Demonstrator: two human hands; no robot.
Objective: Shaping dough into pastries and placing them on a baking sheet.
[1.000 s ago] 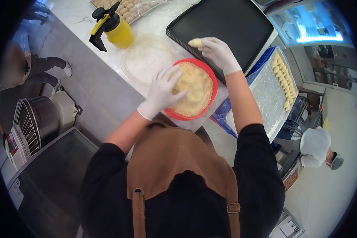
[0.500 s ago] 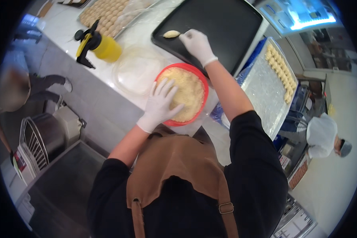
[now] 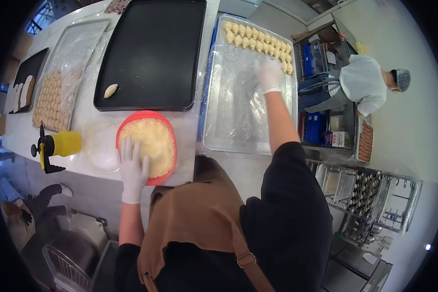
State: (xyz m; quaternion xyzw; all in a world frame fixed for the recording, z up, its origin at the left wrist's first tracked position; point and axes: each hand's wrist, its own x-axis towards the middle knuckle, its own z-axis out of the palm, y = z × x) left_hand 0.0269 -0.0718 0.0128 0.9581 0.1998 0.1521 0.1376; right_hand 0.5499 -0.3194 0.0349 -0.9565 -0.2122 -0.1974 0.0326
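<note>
My gloved left hand (image 3: 133, 168) lies with fingers spread on the near left side of a red bowl (image 3: 172, 168) filled with pale yellow crumbs (image 3: 153, 138). Over to the right, my gloved right hand (image 3: 269, 77) reaches over a plastic-lined perforated tray (image 3: 228, 117), close to the near end of the rows of rolled dough pieces (image 3: 252, 35). Motion blurs its fingers, so whether it holds anything is hidden. One elongated dough piece (image 3: 111, 90) rests alone in the near left corner of a black baking tray (image 3: 153, 53) beyond the bowl.
A yellow spray bottle (image 3: 67, 143) stands left of the bowl. Farther left are a tray of round dough balls (image 3: 53, 100) and a small dark tray (image 3: 37, 68) with white items. Another person (image 3: 367, 80) stands at the right near a shelf unit; a rack (image 3: 370, 194) is nearer.
My right hand has left the dough piece on the black tray and swung right to the perforated tray. The view has turned rightward. My left hand stays on the crumbs.
</note>
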